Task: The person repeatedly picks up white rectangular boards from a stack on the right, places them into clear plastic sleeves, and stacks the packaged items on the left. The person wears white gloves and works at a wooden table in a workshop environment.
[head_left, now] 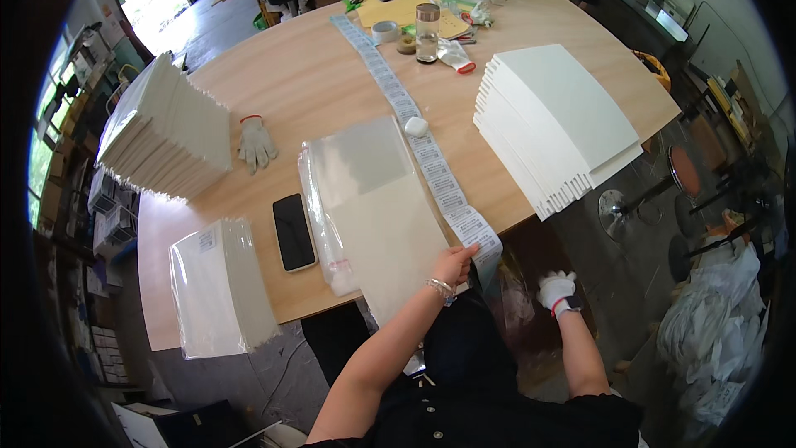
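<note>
My left hand (453,266), bare and wearing a bracelet, pinches the near end of a long strip of printed labels (448,192) at the table's front edge. Beneath that forearm, a cream board (388,236) lies partly over a stack of clear plastic bags (319,199) and juts past the edge. My right hand (557,290) wears a white glove with a red cuff and hangs out to the right, off the table. Its fingers look curled but are slightly smeared, and nothing clearly shows in them. A small white object (416,127) sits on the label strip.
White boards (572,108) lie stacked at right, with a tall stack (166,133) far left. Bagged boards (220,286) rest near left beside a phone (294,232). A glove (257,144), glass jar (427,33) and tape roll (385,31) lie beyond. A stool (683,171) stands right.
</note>
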Available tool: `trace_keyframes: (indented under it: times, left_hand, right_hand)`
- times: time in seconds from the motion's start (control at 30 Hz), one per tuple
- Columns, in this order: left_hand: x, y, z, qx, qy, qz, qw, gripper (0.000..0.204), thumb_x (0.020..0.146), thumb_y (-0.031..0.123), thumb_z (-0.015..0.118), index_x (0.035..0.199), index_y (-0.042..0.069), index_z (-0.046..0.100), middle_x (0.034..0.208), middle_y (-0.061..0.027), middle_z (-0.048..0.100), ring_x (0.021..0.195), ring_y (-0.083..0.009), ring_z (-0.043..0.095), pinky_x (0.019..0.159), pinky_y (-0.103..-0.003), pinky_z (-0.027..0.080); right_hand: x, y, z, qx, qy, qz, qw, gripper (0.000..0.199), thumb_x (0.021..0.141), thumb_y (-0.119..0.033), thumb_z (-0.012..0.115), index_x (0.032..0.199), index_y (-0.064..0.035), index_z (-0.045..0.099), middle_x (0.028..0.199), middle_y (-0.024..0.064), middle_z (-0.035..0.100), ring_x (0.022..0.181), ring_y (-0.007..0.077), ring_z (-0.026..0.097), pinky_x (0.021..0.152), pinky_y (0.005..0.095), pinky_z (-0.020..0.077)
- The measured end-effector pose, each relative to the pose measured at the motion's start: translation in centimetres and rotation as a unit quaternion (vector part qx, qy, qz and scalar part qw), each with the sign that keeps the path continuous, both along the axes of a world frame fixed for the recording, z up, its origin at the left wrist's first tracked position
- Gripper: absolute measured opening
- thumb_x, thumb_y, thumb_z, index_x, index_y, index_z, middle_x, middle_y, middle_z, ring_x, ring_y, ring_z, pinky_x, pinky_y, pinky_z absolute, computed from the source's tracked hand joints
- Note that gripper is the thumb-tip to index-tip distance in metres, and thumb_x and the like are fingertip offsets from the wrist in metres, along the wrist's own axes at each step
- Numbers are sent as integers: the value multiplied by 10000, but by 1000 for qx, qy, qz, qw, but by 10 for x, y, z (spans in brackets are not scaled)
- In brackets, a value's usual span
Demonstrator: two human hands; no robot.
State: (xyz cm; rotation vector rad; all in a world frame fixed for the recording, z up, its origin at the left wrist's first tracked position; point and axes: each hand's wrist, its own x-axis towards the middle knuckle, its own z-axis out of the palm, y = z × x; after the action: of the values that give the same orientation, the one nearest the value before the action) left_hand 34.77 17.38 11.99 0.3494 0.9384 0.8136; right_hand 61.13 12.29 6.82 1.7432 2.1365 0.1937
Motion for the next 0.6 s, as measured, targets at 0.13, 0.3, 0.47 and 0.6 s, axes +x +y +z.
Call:
trace_keyframes:
  times: [0.13,0.3,0.47,0.6]
  left_hand:
    - [0,-5,-6,-6,-2,16,1000,294,819,181,603,605,152,404,496,101,286,382,-16,223,350,-199,139]
    - [-1,-2,1,-7,15,6,1000,258,818,178,603,623,139,438,495,101,295,379,-16,225,348,-199,135]
    - [-2,1,-3,1,2,-11,1000,232,817,181,603,637,130,465,495,101,303,378,-16,225,345,-202,133]
    - [2,1,-5,-8,-5,-11,1000,231,814,189,607,638,132,467,497,101,309,380,-18,227,348,-200,133]
  right_hand:
    - [-49,32,48,79,600,-59,794,145,758,-108,552,865,-11,538,922,140,578,819,278,593,683,343,467]
    - [-87,50,90,-52,682,-34,729,105,742,8,529,834,32,572,785,128,582,711,200,600,635,301,480]
    - [-83,58,89,18,577,88,812,104,683,-32,585,777,-2,618,805,137,606,700,251,563,671,366,451]
    - [-82,44,95,106,525,160,829,96,632,-58,637,723,-43,609,875,95,613,824,263,558,815,411,415]
